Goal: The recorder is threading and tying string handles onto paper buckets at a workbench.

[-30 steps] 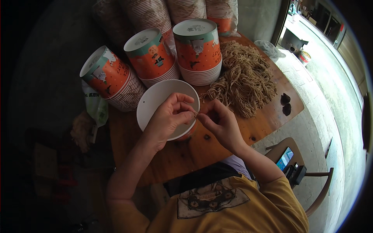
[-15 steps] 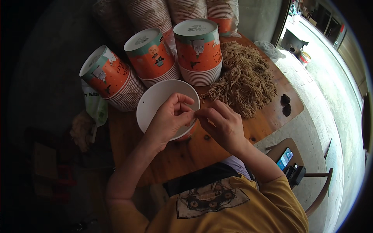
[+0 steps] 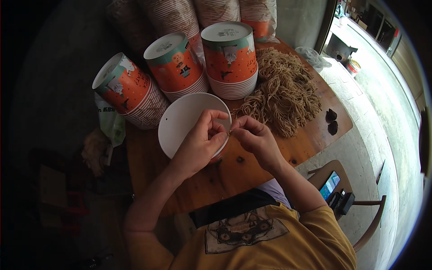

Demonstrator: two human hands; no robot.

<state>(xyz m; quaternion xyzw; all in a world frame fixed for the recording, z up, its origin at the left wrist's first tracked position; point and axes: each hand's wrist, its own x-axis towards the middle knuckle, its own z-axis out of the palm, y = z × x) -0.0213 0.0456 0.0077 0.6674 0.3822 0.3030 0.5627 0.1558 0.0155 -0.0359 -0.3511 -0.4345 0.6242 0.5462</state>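
Note:
A white-lined paper bucket (image 3: 182, 114) stands open side up at the near middle of the table, with a small dark hole in its left wall. My left hand (image 3: 204, 139) reaches over its mouth, thumb and forefinger closed near the right rim, the other fingers curled. Just outside that rim my right hand (image 3: 254, 139) pinches with thumb and forefinger. A tiny tan bit of cord (image 3: 230, 132) shows between the two hands' fingertips; most of it is hidden. Beyond my right hand lies a heap of tan cords (image 3: 285, 92).
Upside-down stacks of orange and green printed buckets (image 3: 229, 58) line the far side of the wooden table (image 3: 198, 193); bagged stacks (image 3: 171, 18) stand behind. Two small black objects (image 3: 331, 121) lie at the right edge. A phone (image 3: 330, 184) rests on a chair at right.
My right hand has shifted slightly and its fingers have curled in tighter at the rim. My left thumb has moved a little. A bit of tan cord now shows between the fingertips.

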